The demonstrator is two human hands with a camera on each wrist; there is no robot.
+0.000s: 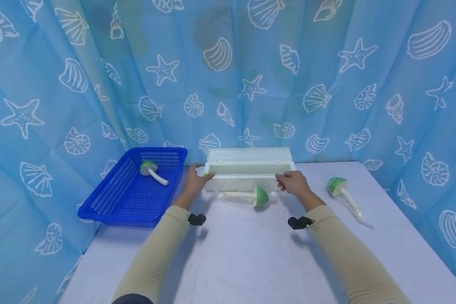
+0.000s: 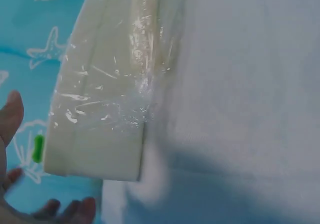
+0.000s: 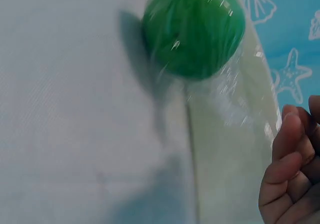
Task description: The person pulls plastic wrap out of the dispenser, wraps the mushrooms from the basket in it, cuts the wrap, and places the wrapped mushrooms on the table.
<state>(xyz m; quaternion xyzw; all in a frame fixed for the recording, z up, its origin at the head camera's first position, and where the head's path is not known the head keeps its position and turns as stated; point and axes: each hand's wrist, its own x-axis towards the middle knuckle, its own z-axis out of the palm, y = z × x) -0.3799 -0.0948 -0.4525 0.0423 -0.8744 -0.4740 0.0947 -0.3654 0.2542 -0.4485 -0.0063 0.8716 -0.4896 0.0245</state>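
Note:
A toy mushroom with a green cap (image 1: 261, 197) and white stem lies across the front of a long white box (image 1: 228, 183) with its lid raised. Clear plastic wrap (image 2: 107, 102) surrounds the mushroom and spreads over the box's front. My right hand (image 1: 294, 184) pinches the wrap's edge between thumb and fingers at the box's right end. At the left end is my left hand (image 1: 194, 183), its fingers spread and holding nothing. A small green piece (image 2: 38, 148) shows beside the box in the left wrist view; its kind is unclear.
A blue plastic basket (image 1: 99, 204) stands on the left, with an unwrapped green-capped mushroom (image 1: 153, 172) inside. Another mushroom (image 1: 346, 196), wrapped in plastic, lies on the right of the white-covered table (image 1: 251, 261). Behind hangs a blue shell-patterned curtain (image 1: 228, 118).

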